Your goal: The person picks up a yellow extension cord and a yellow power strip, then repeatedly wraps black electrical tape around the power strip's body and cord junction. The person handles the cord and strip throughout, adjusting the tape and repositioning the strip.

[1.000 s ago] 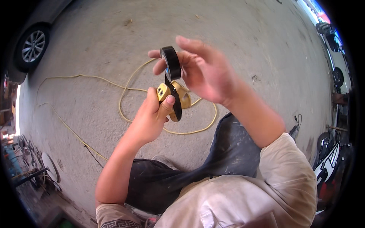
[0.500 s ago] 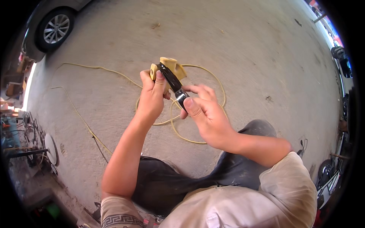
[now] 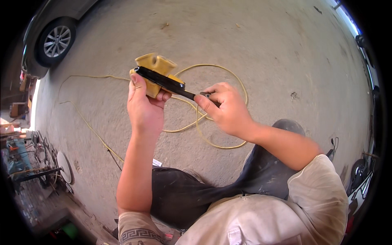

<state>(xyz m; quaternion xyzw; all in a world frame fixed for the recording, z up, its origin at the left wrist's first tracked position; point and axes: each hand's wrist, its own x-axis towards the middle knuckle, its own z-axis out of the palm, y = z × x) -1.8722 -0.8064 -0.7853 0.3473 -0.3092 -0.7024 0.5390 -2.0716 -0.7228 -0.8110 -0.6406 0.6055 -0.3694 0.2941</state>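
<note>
Two hands are raised above a concrete floor (image 3: 253,36). A yellow block (image 3: 157,73) is gripped in the left hand (image 3: 145,108), fingers closed around its lower part. A strip of black tape (image 3: 163,81) is laid across the block's front and stretched toward the right hand (image 3: 228,108), where its end is pinched between thumb and fingers. A yellow cord (image 3: 216,134) is looped on the floor beneath the hands. A car wheel (image 3: 56,41) is seen at the upper left.
</note>
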